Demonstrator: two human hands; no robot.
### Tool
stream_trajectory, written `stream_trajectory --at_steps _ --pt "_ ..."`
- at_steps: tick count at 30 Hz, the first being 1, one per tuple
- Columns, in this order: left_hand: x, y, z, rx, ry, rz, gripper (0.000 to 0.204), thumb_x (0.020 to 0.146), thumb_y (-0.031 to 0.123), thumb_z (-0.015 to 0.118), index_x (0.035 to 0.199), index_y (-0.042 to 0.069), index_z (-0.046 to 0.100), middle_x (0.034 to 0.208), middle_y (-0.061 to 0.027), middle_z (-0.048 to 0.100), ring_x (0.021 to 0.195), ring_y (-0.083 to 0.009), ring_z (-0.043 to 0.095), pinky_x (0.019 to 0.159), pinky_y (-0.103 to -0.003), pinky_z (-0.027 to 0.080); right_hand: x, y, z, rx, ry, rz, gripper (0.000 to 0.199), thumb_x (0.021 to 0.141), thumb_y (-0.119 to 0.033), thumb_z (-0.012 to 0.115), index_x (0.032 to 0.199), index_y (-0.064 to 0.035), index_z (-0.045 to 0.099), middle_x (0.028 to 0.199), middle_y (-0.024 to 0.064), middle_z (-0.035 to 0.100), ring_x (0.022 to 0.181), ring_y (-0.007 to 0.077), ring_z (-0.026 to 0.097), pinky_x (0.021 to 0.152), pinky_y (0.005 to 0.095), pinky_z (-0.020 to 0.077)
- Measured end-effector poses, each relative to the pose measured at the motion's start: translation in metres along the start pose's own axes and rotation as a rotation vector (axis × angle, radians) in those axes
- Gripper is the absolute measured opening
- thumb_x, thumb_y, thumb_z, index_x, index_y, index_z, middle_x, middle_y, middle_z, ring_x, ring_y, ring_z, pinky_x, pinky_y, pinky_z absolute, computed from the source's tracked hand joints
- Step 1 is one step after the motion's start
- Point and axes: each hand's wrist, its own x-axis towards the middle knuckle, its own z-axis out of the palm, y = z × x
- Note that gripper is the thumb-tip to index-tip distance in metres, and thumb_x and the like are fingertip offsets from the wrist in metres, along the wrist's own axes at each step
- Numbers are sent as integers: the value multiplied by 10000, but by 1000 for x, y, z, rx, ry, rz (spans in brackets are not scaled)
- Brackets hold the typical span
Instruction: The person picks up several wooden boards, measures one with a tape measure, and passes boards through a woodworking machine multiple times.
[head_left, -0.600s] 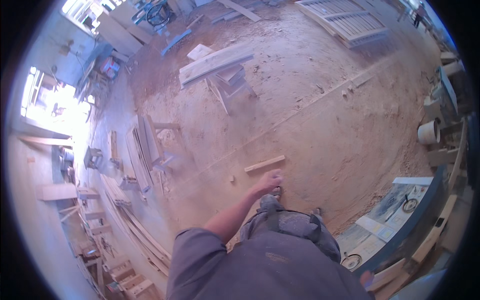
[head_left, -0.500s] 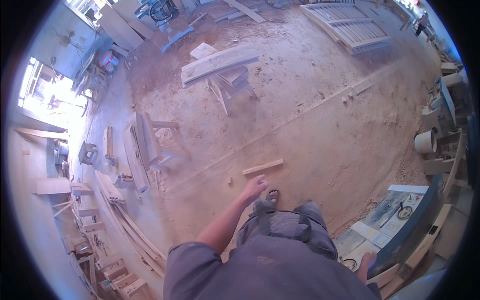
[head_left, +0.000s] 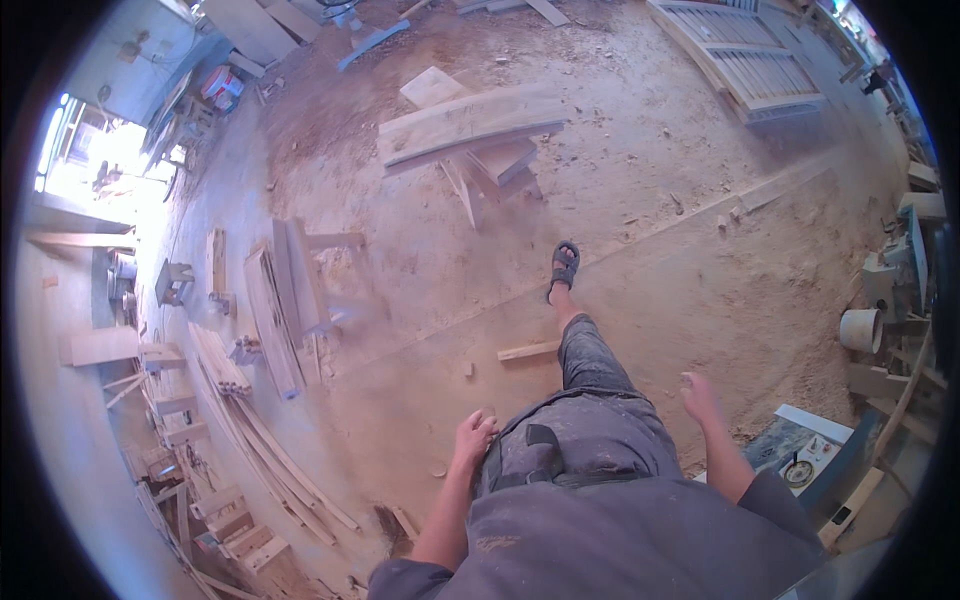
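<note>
Head camera only, looking straight down past a dusty grey shirt and trousers. The left hand hangs just beside the left hip with its fingers loosely curled, and I can't see anything in it. Can't tell whether the knuckles actually brush the trousers. Right hand is out to the other side, well apart from the body, fingers slightly bent and relaxed, nothing showing in that one either (the fingertips are kinda mushy, so don't ask me for more).

Closest loose stuff to the left hand is a little wood block and a pale wood strip, both lying on the dusty floor ahead of it. The strip's right end runs up to the outstretched leg, which seems to cover part of it. That leg ends in a dark strappy sandal.

Farther out there's a sawhorse with a wide plank across it, long thin boards on the left, a slatted wooden panel up top right, and a white bucket near the right edge.
</note>
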Motion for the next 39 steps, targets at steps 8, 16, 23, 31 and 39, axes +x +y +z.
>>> stream_trajectory --at_steps 8,16,23,31,39 --pt "98 146 35 -108 134 -211 471 912 173 602 1311 -58 506 981 -79 650 785 -144 625 688 -273 490 217 -65 24 234 -267 170 435 870 -161 575 1296 -73 569 1295 207 582 1209 344 552 1001 411 448" --pt "261 385 -19 261 326 300 348 892 217 631 1167 4 611 972 -18 636 814 -96 543 704 -259 437 501 -285 -43 295 119 -53 433 835 -227 587 1229 -49 603 1122 225 650 1074 376 614 920 436 485" --pt "376 541 -50 82 481 346 659 887 108 612 1458 -61 329 1354 -169 535 1204 -227 533 1052 -346 368 618 -392 -56 357 135 53 606 807 -281 628 1319 26 528 1267 262 585 1206 368 547 1022 418 428" --pt "452 584 -63 15 225 208 442 868 88 639 1267 -45 505 1184 -118 610 1079 -206 570 963 -337 412 626 -389 -21 146 392 225 636 711 -235 733 1264 38 578 1073 227 648 1021 312 632 905 383 487" --pt "435 552 -101 55 184 83 396 859 62 638 1227 -30 524 1122 -97 626 1011 -196 585 922 -321 433 555 -406 -1 110 274 468 519 694 -246 768 1112 33 637 1036 217 674 981 311 650 860 388 497"
